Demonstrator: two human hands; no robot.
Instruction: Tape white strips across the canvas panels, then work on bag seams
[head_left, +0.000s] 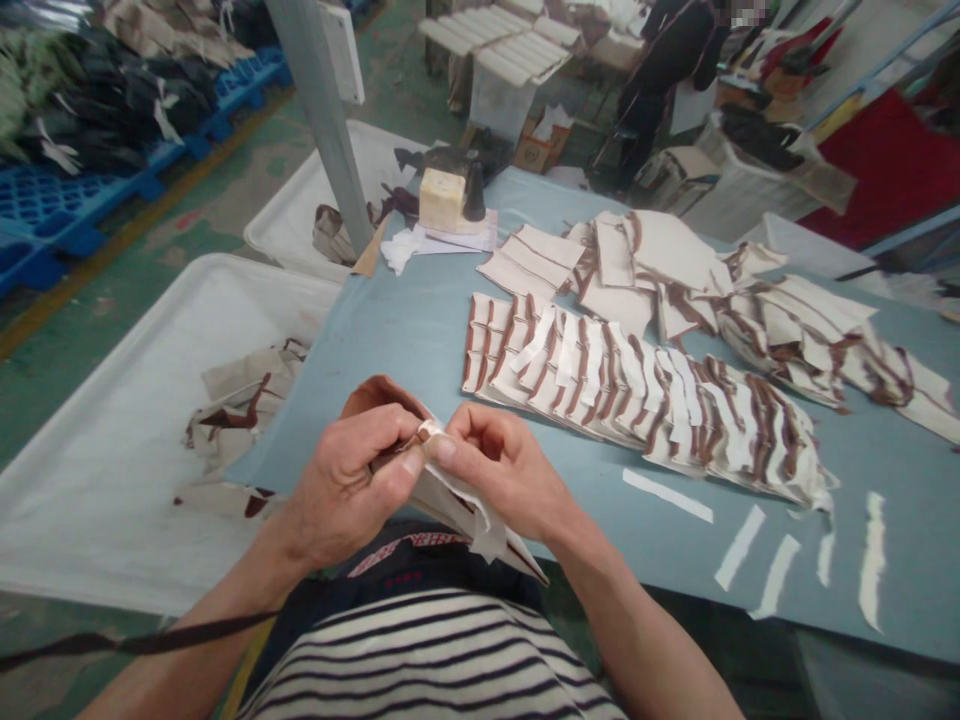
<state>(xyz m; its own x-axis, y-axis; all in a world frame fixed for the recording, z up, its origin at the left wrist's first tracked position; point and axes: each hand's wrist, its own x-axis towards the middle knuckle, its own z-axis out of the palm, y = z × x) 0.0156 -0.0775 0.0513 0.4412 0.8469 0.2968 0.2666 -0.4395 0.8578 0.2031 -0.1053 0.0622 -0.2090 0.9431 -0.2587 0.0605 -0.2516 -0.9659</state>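
Note:
Close to my body, above the table's near edge, both hands pinch one folded fabric piece (442, 500), cream with a brown inner side. My left hand (360, 475) is closed on its upper edge, thumb and forefinger together. Right beside it, my right hand (502, 465) pinches the same edge, where a bit of white strip shows between the fingertips. A white strip end (489, 535) hangs below my right hand. Just beyond lies a long overlapping row of cream and brown fabric pieces (585, 375), several with white strips laid across them.
Several loose white strips (667, 495) lie on the blue table (360, 330). A heap of cream pieces (675, 250) is at the back. White bins (112, 430) with fabric stand left, beside a metal post (322, 120). A person (667, 70) stands beyond the table.

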